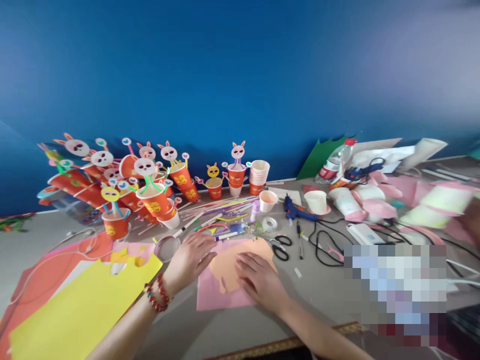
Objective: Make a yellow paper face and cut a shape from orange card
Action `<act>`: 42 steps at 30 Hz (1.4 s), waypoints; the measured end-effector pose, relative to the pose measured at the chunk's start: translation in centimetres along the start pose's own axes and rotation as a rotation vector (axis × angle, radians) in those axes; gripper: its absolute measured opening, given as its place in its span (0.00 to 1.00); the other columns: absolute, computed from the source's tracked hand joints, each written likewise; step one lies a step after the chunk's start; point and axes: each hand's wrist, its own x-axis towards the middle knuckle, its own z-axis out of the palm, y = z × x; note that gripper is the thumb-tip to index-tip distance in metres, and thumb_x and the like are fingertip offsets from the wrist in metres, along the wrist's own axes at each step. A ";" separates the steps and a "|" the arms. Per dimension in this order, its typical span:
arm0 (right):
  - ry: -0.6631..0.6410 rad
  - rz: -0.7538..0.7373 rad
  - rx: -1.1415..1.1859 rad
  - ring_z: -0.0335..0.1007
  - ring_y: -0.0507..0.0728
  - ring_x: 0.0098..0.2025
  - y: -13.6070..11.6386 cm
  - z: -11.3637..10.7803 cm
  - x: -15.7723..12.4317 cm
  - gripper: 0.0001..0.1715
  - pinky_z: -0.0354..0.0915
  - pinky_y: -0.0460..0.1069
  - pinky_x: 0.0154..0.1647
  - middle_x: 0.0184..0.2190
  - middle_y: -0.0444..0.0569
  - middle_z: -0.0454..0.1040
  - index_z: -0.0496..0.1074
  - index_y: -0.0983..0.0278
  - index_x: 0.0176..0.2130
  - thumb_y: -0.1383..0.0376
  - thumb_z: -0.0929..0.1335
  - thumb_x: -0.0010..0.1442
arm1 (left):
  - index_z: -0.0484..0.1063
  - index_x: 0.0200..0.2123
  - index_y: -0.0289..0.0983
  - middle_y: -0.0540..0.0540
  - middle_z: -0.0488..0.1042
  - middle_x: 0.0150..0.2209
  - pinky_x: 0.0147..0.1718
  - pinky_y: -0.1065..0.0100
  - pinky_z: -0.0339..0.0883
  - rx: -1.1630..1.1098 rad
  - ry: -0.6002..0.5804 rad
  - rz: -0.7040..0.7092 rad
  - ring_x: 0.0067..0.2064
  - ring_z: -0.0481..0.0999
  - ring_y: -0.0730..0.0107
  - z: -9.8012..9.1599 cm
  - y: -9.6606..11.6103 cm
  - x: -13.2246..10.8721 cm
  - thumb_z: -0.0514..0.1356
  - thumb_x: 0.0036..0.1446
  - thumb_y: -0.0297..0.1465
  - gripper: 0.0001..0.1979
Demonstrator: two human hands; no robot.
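My right hand [258,280] lies flat with its fingers stretched over a peach-orange sheet of paper [225,265] that has a cut-out edge. Beneath that sheet is a pink sheet [210,299], sticking out at the front and left. My left hand [191,262], with a red bead bracelet at the wrist, rests at the papers' left edge, its fingers loosely extended. A white marker with a dark end [227,236] lies just beyond the left fingertips; whether they touch it I cannot tell. Black-handled scissors [281,248] lie right of the papers, and a tape roll [165,248] is left of my left hand.
Orange paper cups with rabbit figures [153,200] crowd the back left. Yellow paper [86,305] covers the left front. A blue glue gun [300,212], black cables [318,250] and a plastic bottle [330,167] are at the right. Another person's blurred sleeve shows at the lower right.
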 end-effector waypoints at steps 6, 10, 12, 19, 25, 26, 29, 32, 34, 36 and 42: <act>0.275 0.099 -0.002 0.76 0.59 0.45 3.1 -2.7 -0.5 0.16 0.71 0.52 0.44 0.44 0.53 0.80 0.75 0.61 0.46 0.68 0.60 0.67 | 0.74 0.46 0.39 0.41 0.76 0.49 0.50 0.56 0.69 -0.036 -0.127 0.094 0.50 0.74 0.59 2.7 2.6 -0.2 0.54 0.66 0.34 0.11; 0.360 0.479 -0.405 0.78 0.60 0.29 8.2 -5.9 -1.8 0.17 0.66 0.50 0.28 0.35 0.55 0.81 0.74 0.64 0.50 0.62 0.61 0.67 | 0.74 0.45 0.39 0.41 0.74 0.53 0.52 0.54 0.68 0.001 -0.163 0.046 0.53 0.72 0.57 3.5 2.4 -2.0 0.54 0.65 0.32 0.11; 0.297 0.600 -0.556 0.79 0.62 0.32 10.4 -6.9 -2.3 0.20 0.64 0.49 0.25 0.38 0.58 0.81 0.72 0.66 0.53 0.61 0.62 0.66 | 0.74 0.45 0.39 0.41 0.74 0.53 0.54 0.54 0.67 0.009 -0.152 0.020 0.54 0.71 0.57 3.5 1.8 -2.8 0.54 0.65 0.31 0.11; 0.105 0.776 -0.435 0.78 0.63 0.32 13.1 -7.4 -2.8 0.24 0.61 0.49 0.26 0.33 0.54 0.82 0.71 0.65 0.55 0.63 0.64 0.60 | 0.72 0.50 0.39 0.41 0.73 0.55 0.57 0.54 0.66 0.007 -0.129 0.030 0.56 0.70 0.58 3.4 1.4 -4.0 0.52 0.65 0.29 0.13; 0.405 0.706 0.449 0.74 0.62 0.30 10.0 -9.6 -3.6 0.23 0.65 0.52 0.26 0.29 0.55 0.78 0.75 0.65 0.44 0.54 0.62 0.60 | 0.71 0.51 0.40 0.40 0.72 0.56 0.55 0.55 0.67 -0.004 -0.178 0.140 0.57 0.69 0.59 3.3 1.6 -3.8 0.49 0.65 0.27 0.16; 0.380 0.662 0.685 0.76 0.63 0.33 8.8 -9.5 -3.6 0.25 0.67 0.53 0.28 0.33 0.58 0.79 0.74 0.65 0.46 0.53 0.60 0.61 | 0.72 0.51 0.41 0.41 0.71 0.56 0.55 0.55 0.67 -0.009 -0.187 0.144 0.56 0.69 0.59 3.3 1.6 -3.8 0.49 0.65 0.26 0.16; 0.301 0.548 1.053 0.73 0.60 0.29 4.8 -7.8 -3.0 0.24 0.68 0.53 0.27 0.32 0.54 0.77 0.71 0.63 0.48 0.51 0.66 0.58 | 0.72 0.51 0.42 0.41 0.71 0.57 0.55 0.55 0.66 -0.020 -0.214 0.149 0.56 0.69 0.59 3.2 1.4 -3.7 0.49 0.64 0.26 0.17; 0.212 0.526 1.064 0.65 0.52 0.21 1.4 -5.0 -1.8 0.16 0.62 0.47 0.23 0.22 0.43 0.68 0.70 0.62 0.34 0.52 0.70 0.59 | 0.72 0.51 0.43 0.41 0.69 0.58 0.56 0.54 0.65 -0.014 -0.248 0.189 0.58 0.69 0.58 2.9 1.3 -3.8 0.50 0.63 0.26 0.17; 0.228 0.543 1.041 0.56 0.49 0.16 -0.2 -3.5 -1.0 0.22 0.57 0.45 0.18 0.16 0.38 0.60 0.67 0.63 0.27 0.50 0.66 0.63 | 0.71 0.53 0.44 0.41 0.67 0.60 0.58 0.51 0.62 0.003 -0.276 0.218 0.59 0.67 0.56 2.6 1.4 -4.0 0.52 0.62 0.28 0.18; 0.180 0.532 1.052 0.62 0.51 0.18 -1.3 -2.7 -0.4 0.22 0.63 0.46 0.21 0.17 0.39 0.64 0.69 0.63 0.32 0.49 0.63 0.66 | 0.69 0.56 0.46 0.41 0.65 0.62 0.61 0.48 0.57 0.030 -0.306 0.227 0.62 0.64 0.54 2.3 1.5 -4.2 0.53 0.63 0.29 0.19; -0.009 0.412 0.913 0.68 0.51 0.26 -2.5 -1.6 0.5 0.14 0.65 0.45 0.26 0.28 0.45 0.74 0.71 0.64 0.36 0.56 0.63 0.67 | 0.64 0.60 0.50 0.41 0.61 0.65 0.64 0.44 0.49 0.053 -0.366 0.208 0.66 0.58 0.55 2.2 1.4 -4.9 0.51 0.66 0.30 0.21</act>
